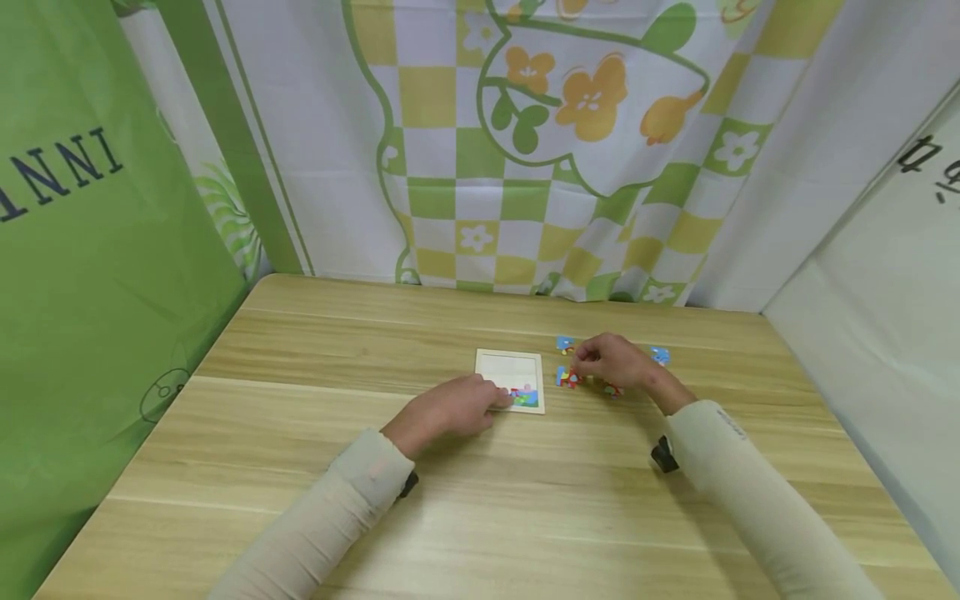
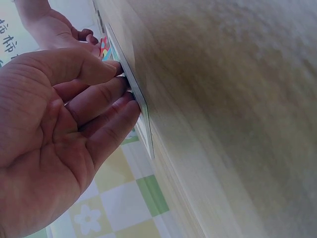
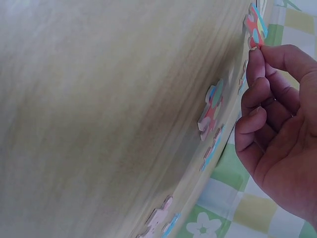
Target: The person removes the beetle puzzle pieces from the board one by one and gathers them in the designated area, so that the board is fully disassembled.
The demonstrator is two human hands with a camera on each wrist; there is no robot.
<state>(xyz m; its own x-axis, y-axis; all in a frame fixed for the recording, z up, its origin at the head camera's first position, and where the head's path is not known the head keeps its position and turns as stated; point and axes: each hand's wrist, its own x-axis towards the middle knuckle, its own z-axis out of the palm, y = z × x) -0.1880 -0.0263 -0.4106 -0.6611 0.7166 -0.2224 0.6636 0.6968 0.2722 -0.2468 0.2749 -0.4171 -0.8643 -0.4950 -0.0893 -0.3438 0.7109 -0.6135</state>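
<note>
A square puzzle board (image 1: 510, 367) with a pale raised border lies near the middle of the table. Colourful pieces (image 1: 527, 396) fill part of its near edge. My left hand (image 1: 457, 406) reaches over the board's near left side, its fingertips (image 2: 132, 106) touching the board with the fingers loosely bent. Right of the board, my right hand (image 1: 617, 360) pinches a red, yellow and blue puzzle piece (image 3: 256, 27) between thumb and index finger. In the right wrist view the other fingers curl loosely. That piece is tilted up close to the tabletop.
Loose puzzle pieces lie around the right hand: a blue one (image 1: 660, 354) behind it, another (image 1: 565, 342) farther back, and a red and green one (image 1: 613, 390) under the wrist. The wooden table (image 1: 375, 333) meets a checked curtain (image 1: 480, 208) at its far edge.
</note>
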